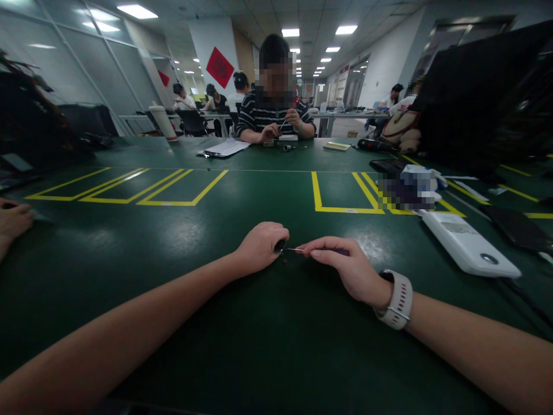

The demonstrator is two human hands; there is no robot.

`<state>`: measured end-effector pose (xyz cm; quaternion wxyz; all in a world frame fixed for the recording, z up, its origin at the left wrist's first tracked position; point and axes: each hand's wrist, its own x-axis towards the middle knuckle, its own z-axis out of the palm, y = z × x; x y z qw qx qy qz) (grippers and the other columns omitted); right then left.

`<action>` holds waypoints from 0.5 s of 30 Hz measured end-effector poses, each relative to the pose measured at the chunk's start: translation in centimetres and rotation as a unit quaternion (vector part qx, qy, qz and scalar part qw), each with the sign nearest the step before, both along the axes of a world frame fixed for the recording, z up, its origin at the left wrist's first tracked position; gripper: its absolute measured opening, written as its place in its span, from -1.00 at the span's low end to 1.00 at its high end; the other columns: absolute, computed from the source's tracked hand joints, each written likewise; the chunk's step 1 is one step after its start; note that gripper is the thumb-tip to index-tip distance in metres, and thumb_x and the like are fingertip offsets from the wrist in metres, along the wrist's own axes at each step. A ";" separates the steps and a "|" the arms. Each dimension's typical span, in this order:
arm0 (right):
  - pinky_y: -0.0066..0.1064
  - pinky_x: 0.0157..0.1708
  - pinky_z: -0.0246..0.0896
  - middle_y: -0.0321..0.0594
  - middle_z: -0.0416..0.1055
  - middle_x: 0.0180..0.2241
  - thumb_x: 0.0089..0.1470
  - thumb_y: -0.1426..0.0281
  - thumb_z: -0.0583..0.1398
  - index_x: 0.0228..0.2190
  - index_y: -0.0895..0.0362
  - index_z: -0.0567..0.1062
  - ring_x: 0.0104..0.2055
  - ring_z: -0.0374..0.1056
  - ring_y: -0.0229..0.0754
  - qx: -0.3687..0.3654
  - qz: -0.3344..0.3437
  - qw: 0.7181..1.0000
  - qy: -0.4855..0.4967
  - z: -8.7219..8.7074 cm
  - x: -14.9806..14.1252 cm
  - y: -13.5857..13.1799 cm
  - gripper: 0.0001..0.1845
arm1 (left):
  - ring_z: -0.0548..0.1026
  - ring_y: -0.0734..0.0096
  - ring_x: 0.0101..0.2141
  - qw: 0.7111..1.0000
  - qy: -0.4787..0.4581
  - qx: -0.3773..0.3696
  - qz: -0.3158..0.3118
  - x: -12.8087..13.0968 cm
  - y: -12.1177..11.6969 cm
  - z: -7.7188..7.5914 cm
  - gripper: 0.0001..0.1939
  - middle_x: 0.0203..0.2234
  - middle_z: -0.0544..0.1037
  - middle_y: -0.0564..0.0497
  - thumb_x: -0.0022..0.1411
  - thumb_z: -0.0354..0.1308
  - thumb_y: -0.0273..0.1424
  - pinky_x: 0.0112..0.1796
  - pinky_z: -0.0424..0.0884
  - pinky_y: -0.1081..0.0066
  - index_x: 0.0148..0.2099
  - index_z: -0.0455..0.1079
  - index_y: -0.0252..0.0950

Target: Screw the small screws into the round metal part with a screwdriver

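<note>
My left hand point(261, 246) is closed around a small dark round part point(280, 246), its open-looking end turned to the right. In my right hand point(341, 259) is a slim screwdriver point(339, 251) with a dark purple handle, held level. Its thin metal shaft points left, and the tip meets or nearly meets the rim of the round part; the exact contact is too small to tell. Just below the tip, a tiny ring-like piece point(284, 261) lies on the green table point(276, 346). Most of the round part is hidden by my left fingers.
Yellow tape frames point(348, 211) mark the table. On the right lie a white power bank point(470, 245) with a cable and a dark phone-like slab point(518, 226). Opposite, a person in a striped top point(276, 118) handles small parts beside a clipboard point(227, 147). Another person's hand point(15, 219) enters from the left.
</note>
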<state>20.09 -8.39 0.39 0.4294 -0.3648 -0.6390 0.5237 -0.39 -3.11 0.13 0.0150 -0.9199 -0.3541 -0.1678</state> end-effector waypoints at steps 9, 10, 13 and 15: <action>-0.21 -0.16 0.24 -0.22 0.51 -0.33 0.02 0.41 0.15 -0.38 0.10 0.57 -0.22 0.38 -0.13 0.004 -0.020 1.000 -0.013 0.0 0.1 -0.1 -0.82 | 0.29 0.44 -0.50 1.000 -0.002 -0.004 0.012 0.0 -0.1 0.1 -0.90 -0.57 0.32 0.06 0.00 0.02 -0.60 -0.44 0.20 0.44 -0.47 0.25 -0.32; -0.22 -0.18 0.24 -0.22 0.51 -0.35 0.01 0.42 0.15 -0.40 0.10 0.57 -0.24 0.38 -0.13 0.005 -0.023 1.000 -0.012 -0.1 0.0 -0.1 -0.83 | 0.29 0.44 -0.49 1.000 -0.002 -0.004 0.013 0.0 -0.1 0.1 -0.90 -0.57 0.32 0.06 0.00 0.02 -0.61 -0.43 0.20 0.44 -0.47 0.25 -0.32; -0.23 -0.20 0.24 -0.22 0.51 -0.37 0.00 0.43 0.15 -0.42 0.11 0.57 -0.25 0.38 -0.14 0.005 -0.032 0.999 -0.016 -0.1 0.0 -0.1 -0.83 | 0.31 0.42 -0.48 1.000 -0.003 -0.006 0.018 0.0 0.0 0.1 -0.91 -0.55 0.34 0.04 0.01 0.02 -0.60 -0.42 0.22 0.43 -0.46 0.26 -0.32; -0.23 -0.20 0.24 -0.22 0.51 -0.36 0.01 0.42 0.15 -0.41 0.11 0.57 -0.25 0.38 -0.13 0.000 -0.035 0.999 -0.028 0.0 0.0 0.0 -0.82 | 0.32 0.41 -0.46 1.000 -0.004 -0.009 0.023 0.0 0.0 0.1 -0.91 -0.54 0.36 0.03 0.02 0.02 -0.59 -0.41 0.23 0.42 -0.45 0.26 -0.33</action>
